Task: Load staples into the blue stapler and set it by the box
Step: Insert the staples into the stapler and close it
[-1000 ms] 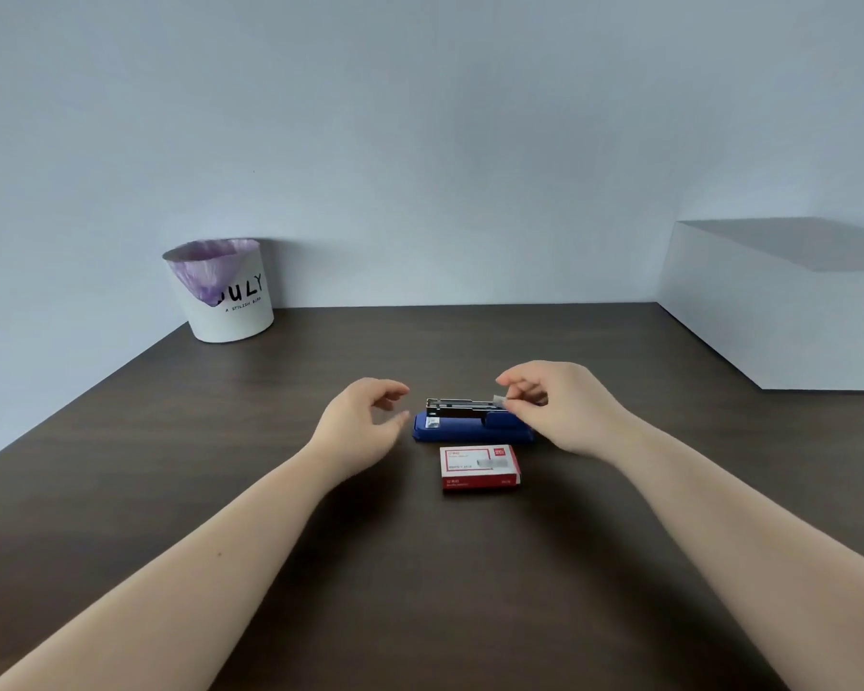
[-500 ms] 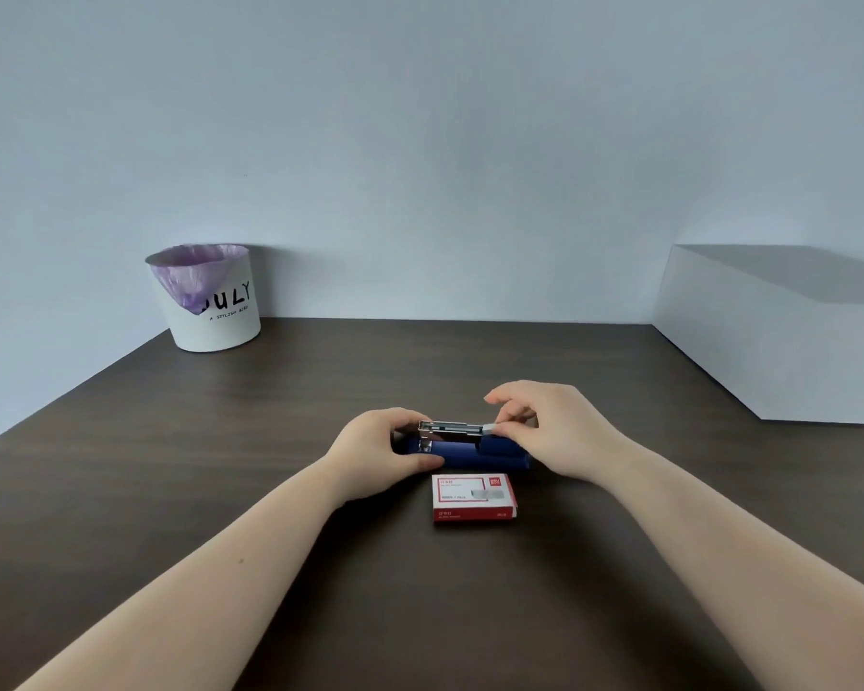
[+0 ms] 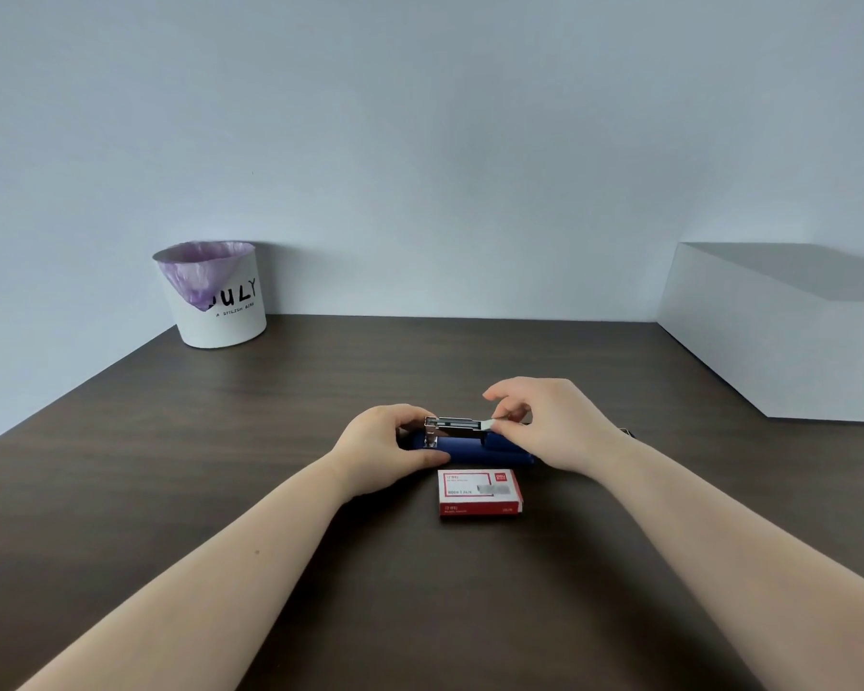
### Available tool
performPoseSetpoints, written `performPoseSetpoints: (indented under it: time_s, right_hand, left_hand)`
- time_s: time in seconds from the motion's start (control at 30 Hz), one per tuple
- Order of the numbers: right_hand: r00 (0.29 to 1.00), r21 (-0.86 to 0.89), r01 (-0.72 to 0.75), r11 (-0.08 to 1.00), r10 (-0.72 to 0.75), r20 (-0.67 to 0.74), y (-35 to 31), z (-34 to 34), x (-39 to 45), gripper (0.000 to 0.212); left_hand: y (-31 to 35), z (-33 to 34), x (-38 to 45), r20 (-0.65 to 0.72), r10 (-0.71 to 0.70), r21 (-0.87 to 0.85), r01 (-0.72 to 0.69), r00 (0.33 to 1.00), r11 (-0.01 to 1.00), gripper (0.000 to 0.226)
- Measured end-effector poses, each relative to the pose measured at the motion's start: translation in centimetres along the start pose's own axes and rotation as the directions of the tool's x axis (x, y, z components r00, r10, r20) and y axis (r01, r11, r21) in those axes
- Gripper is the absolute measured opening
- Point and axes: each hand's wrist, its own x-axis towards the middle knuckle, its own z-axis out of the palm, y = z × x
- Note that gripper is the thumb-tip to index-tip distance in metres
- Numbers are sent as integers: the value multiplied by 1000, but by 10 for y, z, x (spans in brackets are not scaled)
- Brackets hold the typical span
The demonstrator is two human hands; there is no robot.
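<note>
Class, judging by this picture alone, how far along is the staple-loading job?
Done: the blue stapler lies open, metal channel exposed. In hand: left hand steadies it; right hand feeds a staple strip in. Left: closing it, setting it by the staple box.

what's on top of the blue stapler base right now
An open silver metal staple channel sits over the blue stapler base. The right hand pinches something small and silvery at its rear end; whether staples are loaded is hidden.

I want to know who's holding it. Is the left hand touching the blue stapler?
Touching. The head view shows the left hand wrapped around the front end of the blue stapler, thumb pressed against its near side.
</note>
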Motion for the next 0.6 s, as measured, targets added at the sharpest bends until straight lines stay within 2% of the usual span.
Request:
performPoseSetpoints:
  time_s: [0.3, 0.47, 0.6]
  right_hand:
    - [1000, -30, 18, 999, -18, -3, 1, 6, -2, 30]
    - [984, -71, -10, 997, -3, -180, 7, 5, -7, 16]
    - [997, -203, 26, 979, -41, -69, 11, 10, -8, 22]
  left_hand:
    - [1, 0, -2, 0, 11, 32, -11, 1000, 999, 31]
    - [-2, 1, -1, -6, 14, 31, -14, 1000, 999, 30]
    - [0, 1, -1, -15, 24, 34, -23, 1000, 999, 28]
